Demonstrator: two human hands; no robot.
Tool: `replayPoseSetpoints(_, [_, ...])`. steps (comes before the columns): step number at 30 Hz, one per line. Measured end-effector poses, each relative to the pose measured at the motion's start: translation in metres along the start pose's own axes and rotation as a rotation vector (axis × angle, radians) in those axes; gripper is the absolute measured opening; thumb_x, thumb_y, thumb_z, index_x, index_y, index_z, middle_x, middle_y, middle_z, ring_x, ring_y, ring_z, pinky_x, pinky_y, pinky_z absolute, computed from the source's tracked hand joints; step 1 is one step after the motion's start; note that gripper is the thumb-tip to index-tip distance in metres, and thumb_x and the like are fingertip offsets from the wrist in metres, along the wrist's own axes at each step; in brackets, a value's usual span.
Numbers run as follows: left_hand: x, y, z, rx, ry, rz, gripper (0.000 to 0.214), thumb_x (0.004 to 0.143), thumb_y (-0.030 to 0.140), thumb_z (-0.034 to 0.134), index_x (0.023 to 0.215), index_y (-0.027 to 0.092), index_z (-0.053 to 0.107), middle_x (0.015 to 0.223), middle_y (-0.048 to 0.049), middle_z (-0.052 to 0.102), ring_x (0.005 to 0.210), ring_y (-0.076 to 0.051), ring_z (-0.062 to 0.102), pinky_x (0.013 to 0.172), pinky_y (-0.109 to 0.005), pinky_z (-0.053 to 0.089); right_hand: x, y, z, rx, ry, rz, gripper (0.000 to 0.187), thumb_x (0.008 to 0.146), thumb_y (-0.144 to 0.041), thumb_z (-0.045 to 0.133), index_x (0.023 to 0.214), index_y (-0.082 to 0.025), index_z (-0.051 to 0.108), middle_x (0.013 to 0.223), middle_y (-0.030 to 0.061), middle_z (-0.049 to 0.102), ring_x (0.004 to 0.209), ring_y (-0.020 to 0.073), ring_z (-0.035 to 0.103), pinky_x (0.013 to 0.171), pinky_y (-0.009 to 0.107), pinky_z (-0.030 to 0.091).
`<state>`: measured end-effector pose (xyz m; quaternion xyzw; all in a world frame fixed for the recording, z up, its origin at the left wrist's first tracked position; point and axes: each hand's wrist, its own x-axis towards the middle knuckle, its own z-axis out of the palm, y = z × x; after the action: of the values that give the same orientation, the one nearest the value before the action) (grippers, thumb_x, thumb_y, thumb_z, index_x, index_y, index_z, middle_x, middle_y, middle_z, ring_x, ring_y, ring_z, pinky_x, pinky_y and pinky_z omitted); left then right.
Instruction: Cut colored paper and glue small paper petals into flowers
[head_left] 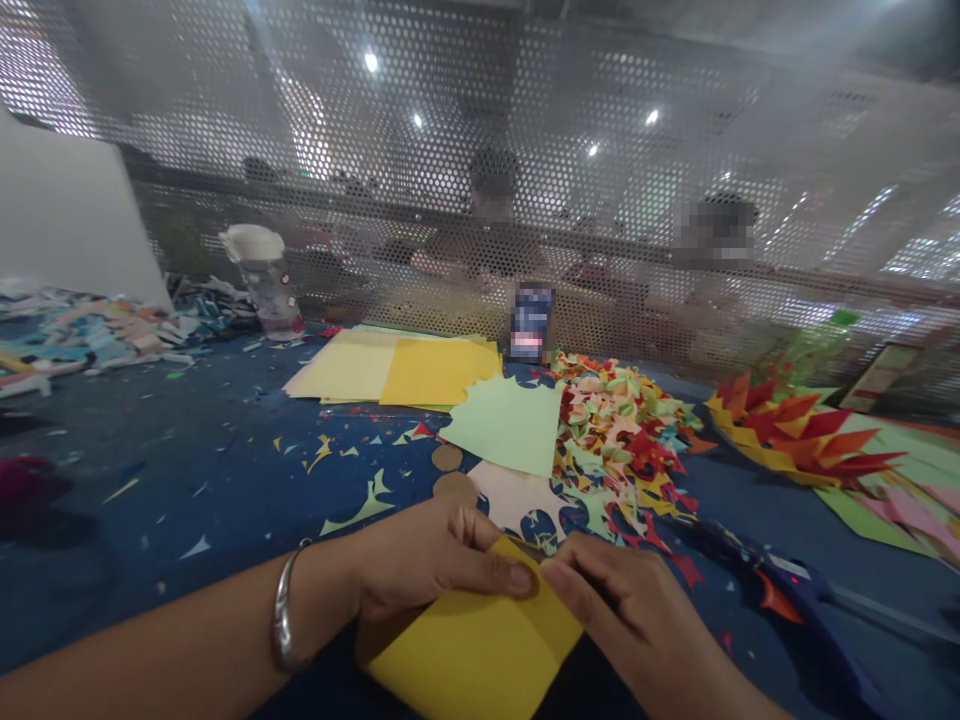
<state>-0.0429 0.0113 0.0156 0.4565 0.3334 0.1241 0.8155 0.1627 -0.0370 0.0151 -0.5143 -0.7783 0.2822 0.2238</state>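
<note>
Fingers of the left hand [424, 560] and right hand [630, 605] pinch the yellow paper [476, 655] at the near side of the blue surface [247, 455], where an uneven tug could crease it.

You see dim, greyish light, with small white lamps [371, 62] glaring in the upper frame across a hazy perforated screen [435, 180]. Shadow darkens beneath your yellow paper [472, 645]; side edges blur and stretch; the phone [531, 322] is pixelated.
</note>
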Motion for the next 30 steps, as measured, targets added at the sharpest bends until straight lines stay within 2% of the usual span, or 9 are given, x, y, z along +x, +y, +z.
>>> replayPoseSetpoints(11, [-0.0004, 0.0007, -0.0008, -0.002, 0.017, -0.053, 0.018, 0.068, 0.029, 0.074, 0.077, 0.014, 0.073, 0.069, -0.0038, 0.072, 0.050, -0.012, 0.061, 0.060, -0.027, 0.052, -0.0015, -0.0012, 0.0010, 0.026, 0.000, -0.011, 0.037, 0.094, -0.043, 0.035, 0.065, -0.020, 0.039, 0.059, -0.0052, 0.036, 0.054, 0.0105, 0.036, 0.050, 0.024, 0.026])
replayPoseSetpoints(22, [-0.0009, 0.0019, 0.0011, -0.009, 0.040, -0.081, 0.016, 0.066, 0.029, 0.075, 0.072, 0.015, 0.073, 0.066, -0.0035, 0.071, 0.049, -0.013, 0.062, 0.057, -0.027, 0.052, -0.0020, -0.0011, 0.0022, 0.039, 0.001, -0.014, 0.035, 0.094, -0.042, 0.037, 0.068, -0.020, 0.044, 0.061, -0.0048, 0.042, 0.056, 0.0104, 0.039, 0.052, 0.023, 0.028])
replayPoseSetpoints(30, [-0.0025, 0.0054, -0.0040, 0.072, 0.014, -0.081, 0.020, 0.068, 0.032, 0.072, 0.078, 0.015, 0.072, 0.068, -0.0032, 0.071, 0.051, -0.014, 0.062, 0.055, -0.026, 0.050, 0.0008, -0.0016, 0.0014, 0.042, 0.037, 0.022, 0.038, 0.094, -0.044, 0.036, 0.064, -0.021, 0.038, 0.058, -0.0055, 0.035, 0.054, 0.0106, 0.035, 0.050, 0.024, 0.025])
